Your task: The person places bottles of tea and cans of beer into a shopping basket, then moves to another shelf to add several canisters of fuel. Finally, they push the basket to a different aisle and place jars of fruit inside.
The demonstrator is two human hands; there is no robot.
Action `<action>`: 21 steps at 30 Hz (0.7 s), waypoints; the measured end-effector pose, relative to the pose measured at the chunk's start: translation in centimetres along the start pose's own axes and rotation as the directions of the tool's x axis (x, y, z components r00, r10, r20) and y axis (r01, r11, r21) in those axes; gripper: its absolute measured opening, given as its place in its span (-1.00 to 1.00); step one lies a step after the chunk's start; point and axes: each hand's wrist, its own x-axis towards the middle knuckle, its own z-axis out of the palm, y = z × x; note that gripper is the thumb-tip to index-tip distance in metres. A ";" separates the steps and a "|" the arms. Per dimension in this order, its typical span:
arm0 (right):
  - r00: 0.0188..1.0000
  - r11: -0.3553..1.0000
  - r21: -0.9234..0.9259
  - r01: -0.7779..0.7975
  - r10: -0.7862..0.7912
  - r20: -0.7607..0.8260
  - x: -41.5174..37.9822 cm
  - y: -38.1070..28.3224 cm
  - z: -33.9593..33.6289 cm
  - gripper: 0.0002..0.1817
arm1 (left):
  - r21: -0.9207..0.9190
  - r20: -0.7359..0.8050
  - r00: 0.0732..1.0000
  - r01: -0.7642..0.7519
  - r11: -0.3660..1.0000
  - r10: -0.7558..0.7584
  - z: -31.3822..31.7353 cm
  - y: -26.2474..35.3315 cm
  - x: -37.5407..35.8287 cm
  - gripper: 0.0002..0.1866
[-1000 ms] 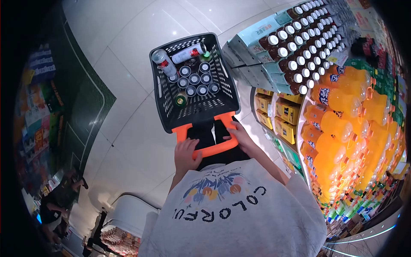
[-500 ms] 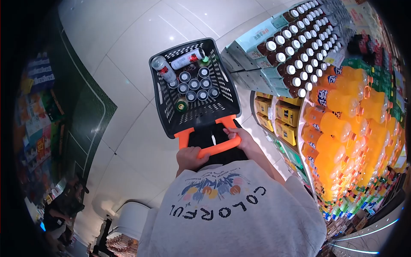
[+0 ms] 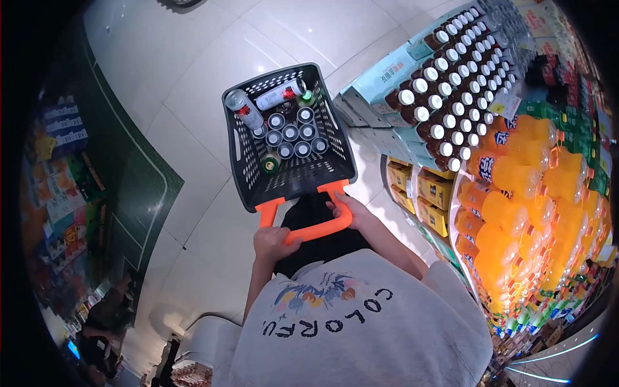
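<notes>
My left hand (image 3: pixel 273 244) is closed around the left corner of an orange handle (image 3: pixel 319 230). On the handle's right side, my right hand (image 3: pixel 351 211) wraps its fingers round the bar. The handle belongs to a black perforated shopping basket (image 3: pixel 294 185) in front of my body. Several upright cylinders with grey tops (image 3: pixel 290 133) stand grouped inside it. One white can with red markings (image 3: pixel 281 94) lies across the far end, and another can (image 3: pixel 244 109) leans at the far left corner. A green-topped container (image 3: pixel 270 164) sits near the left wall, and a green-capped bottle (image 3: pixel 306 98) is at the far right.
Cartons of dark bottles with white caps (image 3: pixel 445 103) stand close on the right. Nearer are large orange soda bottles (image 3: pixel 509 213) and yellow boxes (image 3: pixel 434 191) on a shelf. Pale floor tiles (image 3: pixel 193 129) extend ahead. Displays line the left; a person (image 3: pixel 103 329) is at lower left.
The floor and side displays have shifted toward me in view. The basket's handle has shifted slightly left, with both hands still on it. A dark object's edge now shows at the top.
</notes>
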 end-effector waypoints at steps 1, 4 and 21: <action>0.999 0.999 -0.013 -0.037 0.038 0.017 0.2 -0.5 0.4 -0.71 | 0.000 -0.003 1.000 -0.006 1.000 0.006 -0.1 -0.3 0.4 -0.66; 0.994 0.994 0.026 -0.105 0.104 0.020 2.4 -1.3 1.0 -0.78 | 0.082 0.019 0.998 -0.061 0.995 0.060 -1.1 -1.8 2.4 -0.66; 0.944 0.923 0.384 -0.005 -0.123 0.307 6.8 -6.2 11.3 -0.76 | -0.003 0.153 0.949 -0.277 0.961 0.274 -6.3 -11.5 17.4 -0.61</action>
